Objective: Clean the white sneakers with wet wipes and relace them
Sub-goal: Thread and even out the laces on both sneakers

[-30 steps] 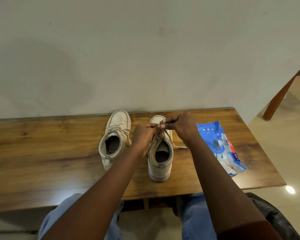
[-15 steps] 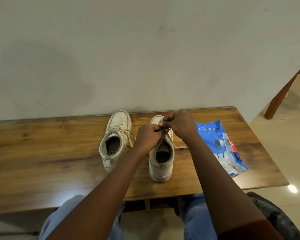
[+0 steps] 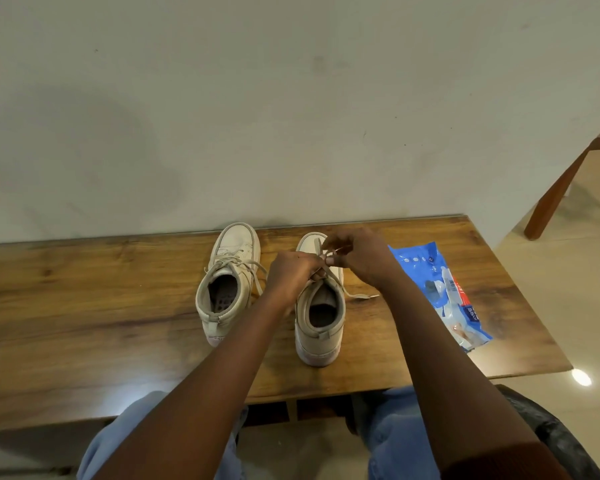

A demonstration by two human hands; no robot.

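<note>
Two white high-top sneakers stand side by side on the wooden table [image 3: 84,306], toes to the wall. The left sneaker [image 3: 227,282] has its lace tied in a bow. Over the tongue of the right sneaker [image 3: 321,313], my left hand [image 3: 291,275] and my right hand [image 3: 357,258] meet, each pinching a part of that shoe's lace [image 3: 323,252]. A loose lace end [image 3: 361,296] trails on the table to the right of the shoe. The blue wet wipes pack [image 3: 440,289] lies flat to the right.
The wall rises directly behind the table. The table's right edge is just past the wipes pack, with tiled floor beyond. A wooden furniture leg [image 3: 555,192] stands at the far right. My knees in blue jeans [image 3: 395,434] sit under the front edge.
Both hands have shifted slightly toward the toe of the right sneaker while working its lace; a crossed piece of lace now shows between the fingers. The shoes and wipes pack stay put.
</note>
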